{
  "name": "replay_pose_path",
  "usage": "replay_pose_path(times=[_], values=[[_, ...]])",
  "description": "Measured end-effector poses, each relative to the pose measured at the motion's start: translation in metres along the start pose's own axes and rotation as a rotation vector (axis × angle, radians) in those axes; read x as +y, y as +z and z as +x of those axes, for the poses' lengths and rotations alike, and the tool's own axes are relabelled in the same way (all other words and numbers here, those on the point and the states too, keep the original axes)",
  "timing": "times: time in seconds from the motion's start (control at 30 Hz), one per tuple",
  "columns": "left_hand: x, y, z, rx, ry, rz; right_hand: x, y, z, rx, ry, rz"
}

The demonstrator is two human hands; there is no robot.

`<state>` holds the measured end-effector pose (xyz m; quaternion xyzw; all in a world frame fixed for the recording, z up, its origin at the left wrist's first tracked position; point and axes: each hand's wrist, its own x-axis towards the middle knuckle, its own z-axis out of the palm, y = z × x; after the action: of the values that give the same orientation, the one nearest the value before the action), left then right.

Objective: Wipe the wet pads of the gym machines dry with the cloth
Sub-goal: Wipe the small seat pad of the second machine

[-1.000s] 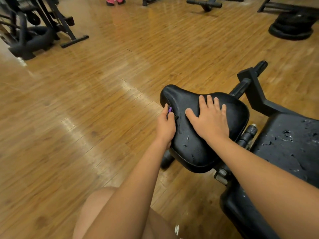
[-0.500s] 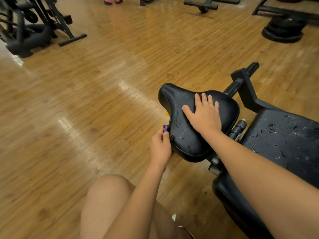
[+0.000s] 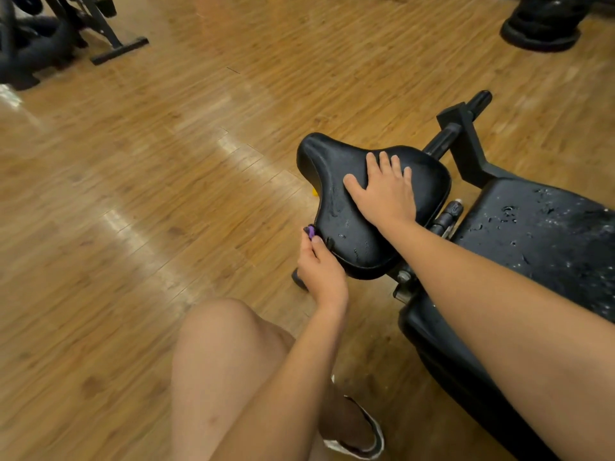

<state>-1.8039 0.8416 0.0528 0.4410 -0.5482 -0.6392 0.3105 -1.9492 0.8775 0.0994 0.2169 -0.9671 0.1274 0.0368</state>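
A black saddle-shaped seat pad (image 3: 336,174) of a gym machine sits at centre right, with water drops on its near part. My right hand (image 3: 382,191) lies flat on top of it, fingers straight. My left hand (image 3: 321,271) is at the pad's near left edge and grips a small purple cloth (image 3: 310,231), of which only a tip shows above the fingers. A larger black pad (image 3: 539,234) to the right carries many water drops.
The machine's black frame and bar (image 3: 466,134) stick out behind the seat pad. Another machine's base (image 3: 100,41) stands at the far left, and a black weight stack (image 3: 542,24) at the far right. My bare knee (image 3: 226,344) and shoe (image 3: 362,437) are below. Wooden floor surrounds everything.
My left hand with the purple cloth has slid along the seat pad's left edge toward me, from the middle to the near end. My right hand stays flat on the pad.
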Motion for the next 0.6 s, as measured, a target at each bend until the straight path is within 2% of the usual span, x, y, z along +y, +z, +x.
replay_pose_path(times=[0.17, 0.4, 0.6], values=[[-0.025, 0.007, -0.073, -0.023, -0.117, -0.069, 0.003, 0.003, 0.0, 0.006, -0.008, 0.025], [-0.009, 0.017, -0.022, 0.165, -0.105, -0.067, 0.003, 0.005, 0.001, 0.023, -0.008, 0.016], [-0.024, 0.026, -0.059, 0.11, -0.096, -0.015, 0.003, 0.006, 0.004, 0.036, -0.016, 0.013]])
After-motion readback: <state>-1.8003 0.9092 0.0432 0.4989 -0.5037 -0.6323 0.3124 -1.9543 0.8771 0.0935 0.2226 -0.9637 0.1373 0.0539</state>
